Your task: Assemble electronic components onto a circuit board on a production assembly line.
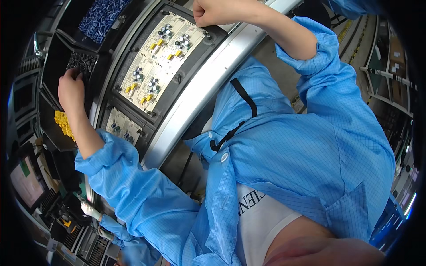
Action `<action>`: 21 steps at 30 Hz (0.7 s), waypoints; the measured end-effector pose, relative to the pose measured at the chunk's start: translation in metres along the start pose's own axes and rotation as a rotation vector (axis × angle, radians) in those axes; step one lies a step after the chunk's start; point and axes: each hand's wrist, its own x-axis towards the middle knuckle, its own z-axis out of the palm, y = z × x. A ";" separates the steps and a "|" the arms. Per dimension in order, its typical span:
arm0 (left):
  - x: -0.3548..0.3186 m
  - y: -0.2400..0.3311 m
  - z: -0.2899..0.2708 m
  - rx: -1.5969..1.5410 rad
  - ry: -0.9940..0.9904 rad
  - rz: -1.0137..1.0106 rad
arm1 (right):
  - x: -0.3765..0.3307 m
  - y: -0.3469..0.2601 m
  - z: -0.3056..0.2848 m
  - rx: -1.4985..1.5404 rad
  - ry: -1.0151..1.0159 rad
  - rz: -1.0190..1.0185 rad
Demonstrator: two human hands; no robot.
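My left hand (71,91) reaches into a black bin of small dark components (83,62); its fingertips are curled down among the parts and hidden. My right hand (213,11) is closed in a fist at the far edge of a black carrier frame (195,57), and I cannot see anything in it. The frame holds a cream circuit board (162,60) carrying yellow parts and clusters of dark capacitors. A second, similar board (122,126) lies in the carrier beside it, closer to my left forearm.
A silver conveyor rail (213,75) runs along the carriers on my body's side. A bin of blue parts (100,17) and a bin of yellow parts (64,124) flank the dark-parts bin. Another person's gloved hand (91,208) works at the lower left.
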 end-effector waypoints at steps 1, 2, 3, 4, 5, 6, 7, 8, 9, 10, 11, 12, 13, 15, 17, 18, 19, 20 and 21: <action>-0.002 0.001 0.000 -0.010 0.005 -0.005 | 0.003 -0.003 -0.001 -0.012 -0.003 -0.002; -0.003 0.002 0.000 -0.019 0.031 -0.024 | 0.007 -0.007 -0.001 -0.088 -0.070 0.067; -0.005 0.004 0.000 -0.028 0.057 -0.043 | 0.009 -0.011 -0.001 -0.164 -0.136 0.136; -0.009 0.006 -0.001 -0.032 0.061 -0.051 | 0.009 -0.017 0.000 -0.172 -0.137 0.130; -0.013 0.010 -0.002 -0.039 0.093 -0.030 | 0.007 -0.023 0.001 -0.226 -0.108 0.158; -0.015 0.011 -0.002 -0.045 0.125 -0.009 | 0.007 -0.027 0.002 -0.281 -0.077 0.186; -0.015 0.011 -0.001 -0.049 0.132 -0.018 | 0.007 -0.031 0.001 -0.288 -0.079 0.181; -0.015 0.011 0.000 -0.053 0.135 -0.026 | 0.008 -0.034 -0.001 -0.308 -0.090 0.192; -0.015 0.011 0.000 -0.070 0.128 -0.003 | 0.008 -0.036 -0.003 -0.328 -0.101 0.203; -0.015 0.010 -0.002 -0.085 0.124 0.023 | 0.007 -0.037 -0.002 -0.334 -0.100 0.199; -0.015 0.009 -0.001 -0.087 0.128 0.018 | 0.007 -0.035 -0.001 -0.340 -0.080 0.212; -0.016 0.008 0.000 -0.174 0.120 0.029 | 0.008 -0.033 0.002 -0.346 -0.060 0.226; -0.013 0.009 0.001 -0.263 0.114 0.049 | 0.010 -0.027 0.008 -0.352 -0.055 0.229; -0.012 0.009 -0.001 -0.237 0.103 0.061 | 0.016 -0.018 0.022 -0.463 -0.022 0.271; -0.015 0.007 0.001 -0.205 0.086 0.065 | 0.010 -0.030 0.011 -0.417 -0.051 0.233; -0.018 0.007 0.002 -0.307 0.114 0.073 | 0.008 -0.035 0.005 -0.368 -0.079 0.197; -0.019 0.007 0.003 -0.409 0.144 0.083 | 0.008 -0.036 0.002 -0.368 -0.078 0.195; -0.019 0.006 0.004 -0.408 0.145 0.081 | 0.009 -0.038 0.000 -0.367 -0.115 0.175; -0.019 0.004 0.005 -0.460 0.127 0.098 | 0.010 -0.039 -0.003 -0.365 -0.153 0.154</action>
